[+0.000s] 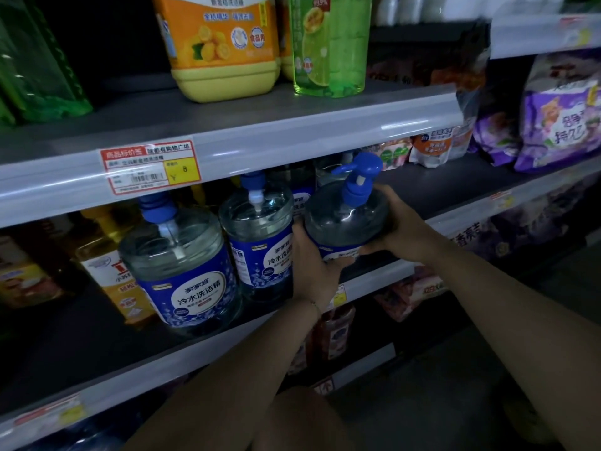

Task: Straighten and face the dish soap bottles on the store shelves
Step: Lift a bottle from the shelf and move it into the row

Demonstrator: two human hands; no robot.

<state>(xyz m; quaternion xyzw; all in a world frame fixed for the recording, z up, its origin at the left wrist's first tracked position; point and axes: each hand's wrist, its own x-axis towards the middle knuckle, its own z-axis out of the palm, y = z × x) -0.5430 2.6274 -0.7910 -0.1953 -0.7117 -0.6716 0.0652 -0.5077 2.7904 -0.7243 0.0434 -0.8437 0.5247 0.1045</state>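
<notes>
A clear dish soap bottle [346,216] with a blue pump and blue label is held at the front of the middle shelf [383,275]. My left hand [317,271] grips its lower left side and label. My right hand [401,222] wraps its right side. Two matching bottles stand to its left, the nearer bottle [260,242] close against it and the left bottle [182,271] at the shelf front with its label facing out.
The upper shelf [260,141] carries an orange-yellow jug [221,47], a green bottle [328,43] and a price tag [149,166]. Yellow-labelled bottles [113,271] stand at the left. Purple bags [553,115] fill the right. Lower shelves hold more goods.
</notes>
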